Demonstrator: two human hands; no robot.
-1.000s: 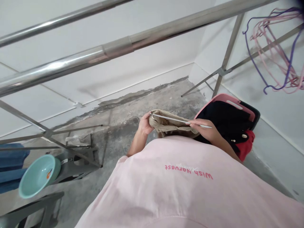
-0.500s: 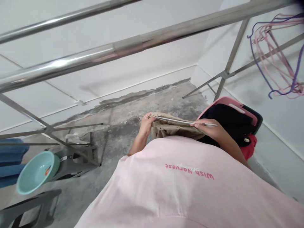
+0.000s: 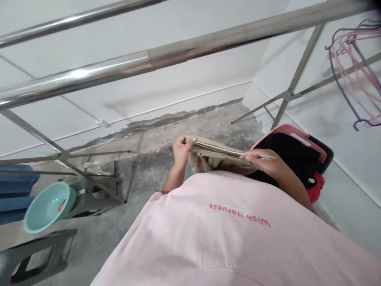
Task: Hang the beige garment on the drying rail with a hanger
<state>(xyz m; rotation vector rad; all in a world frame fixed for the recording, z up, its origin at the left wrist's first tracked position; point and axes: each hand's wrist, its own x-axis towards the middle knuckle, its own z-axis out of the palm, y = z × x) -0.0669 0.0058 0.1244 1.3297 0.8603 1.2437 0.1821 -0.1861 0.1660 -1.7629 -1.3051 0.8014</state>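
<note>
Beige garment (image 3: 222,161) stretched between left hand (image 3: 181,150) and right hand (image 3: 263,163).

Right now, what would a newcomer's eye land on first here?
The shiny steel rail crossing the top of the view, then both hands at centre: the left hand and right hand holding a beige garment with a thin white hanger. To the right sits a pink basket of dark clothes.

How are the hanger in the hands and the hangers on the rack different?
The white hanger is single, lies nearly level and is held against the beige garment by the left hand and right hand. The pink and purple hangers are a bunch, dangle from the metal rack, untouched and bare. All look thin.
</note>
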